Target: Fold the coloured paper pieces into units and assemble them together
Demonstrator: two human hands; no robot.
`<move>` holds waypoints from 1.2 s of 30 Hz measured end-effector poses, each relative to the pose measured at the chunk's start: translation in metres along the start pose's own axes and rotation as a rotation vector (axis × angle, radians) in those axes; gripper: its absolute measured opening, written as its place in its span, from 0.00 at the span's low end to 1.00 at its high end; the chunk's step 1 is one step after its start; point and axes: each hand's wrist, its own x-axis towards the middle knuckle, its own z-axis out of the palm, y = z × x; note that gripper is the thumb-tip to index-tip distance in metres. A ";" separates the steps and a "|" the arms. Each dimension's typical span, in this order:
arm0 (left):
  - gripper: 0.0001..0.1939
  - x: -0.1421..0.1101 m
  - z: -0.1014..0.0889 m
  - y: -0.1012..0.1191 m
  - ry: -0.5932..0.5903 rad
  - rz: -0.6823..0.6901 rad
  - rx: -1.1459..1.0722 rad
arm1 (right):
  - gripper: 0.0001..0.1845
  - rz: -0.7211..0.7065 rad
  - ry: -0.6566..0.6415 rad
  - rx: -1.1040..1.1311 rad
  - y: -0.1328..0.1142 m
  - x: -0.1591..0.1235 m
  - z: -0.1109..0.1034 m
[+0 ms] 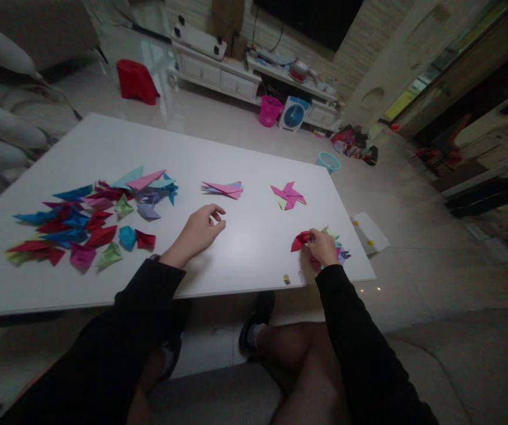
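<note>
- Red origami piece [300,241] is sitting pinched in the right hand [323,248], over the white table's [236,254] right end.
- Left hand [199,231] is hovering empty, its fingers curling loosely.

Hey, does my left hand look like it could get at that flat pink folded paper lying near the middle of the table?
Probably yes: your left hand looks empty and hovers just on the near side of the pink folded paper, with only bare tabletop seen between them.
</note>
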 end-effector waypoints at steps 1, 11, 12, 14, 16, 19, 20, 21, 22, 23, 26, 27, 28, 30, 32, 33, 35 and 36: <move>0.11 0.001 -0.001 0.000 -0.005 -0.004 0.003 | 0.15 0.023 -0.013 -0.044 0.007 -0.001 0.002; 0.10 0.004 -0.004 0.002 -0.018 -0.034 0.006 | 0.19 0.096 -0.018 -0.115 0.015 0.006 -0.002; 0.10 0.004 -0.004 0.002 -0.017 -0.035 0.007 | 0.19 0.112 -0.014 -0.117 0.014 0.006 -0.003; 0.11 0.003 -0.005 0.002 -0.017 -0.035 0.014 | 0.20 0.138 -0.013 -0.119 0.013 0.005 -0.004; 0.11 0.001 -0.005 0.001 -0.021 -0.030 0.023 | 0.23 0.134 -0.013 -0.098 0.010 0.004 -0.005; 0.11 -0.001 -0.006 0.001 -0.029 -0.029 0.035 | 0.25 0.083 -0.013 -0.042 0.005 0.004 -0.005; 0.11 -0.001 -0.006 0.001 -0.030 -0.029 0.038 | 0.24 0.072 -0.015 -0.030 0.003 0.005 -0.005; 0.11 -0.002 -0.007 0.001 -0.030 -0.027 0.041 | 0.22 0.068 -0.015 -0.024 0.002 0.005 -0.004; 0.11 -0.003 -0.007 0.001 -0.031 -0.025 0.043 | 0.21 0.073 -0.012 -0.024 0.002 0.005 -0.004; 0.11 -0.003 -0.008 0.001 -0.031 -0.021 0.046 | 0.21 0.083 -0.006 -0.031 0.002 0.005 -0.004; 0.11 -0.003 -0.010 -0.002 -0.029 -0.012 0.054 | 0.18 0.143 0.032 -0.074 0.004 0.004 -0.005; 0.11 -0.003 -0.011 -0.004 -0.028 -0.010 0.057 | 0.17 0.158 0.050 -0.086 0.004 0.003 -0.006; 0.11 -0.002 -0.012 -0.005 -0.027 -0.009 0.062 | 0.17 0.161 0.067 -0.090 0.004 0.003 -0.007; 0.11 -0.001 -0.014 -0.008 -0.026 -0.008 0.076 | 0.16 0.127 0.105 -0.076 -0.001 0.002 -0.011; 0.11 -0.002 -0.015 -0.011 -0.033 -0.007 0.095 | 0.15 0.056 0.140 -0.039 -0.015 0.002 -0.015; 0.12 -0.003 -0.015 -0.012 -0.041 -0.005 0.107 | 0.15 0.013 0.157 -0.013 -0.026 0.001 -0.017; 0.12 -0.006 -0.015 -0.014 -0.060 0.004 0.132 | 0.15 -0.100 0.185 0.063 -0.057 -0.002 -0.024; 0.12 -0.008 -0.015 -0.015 -0.070 0.007 0.145 | 0.14 -0.170 0.193 0.112 -0.077 -0.006 -0.028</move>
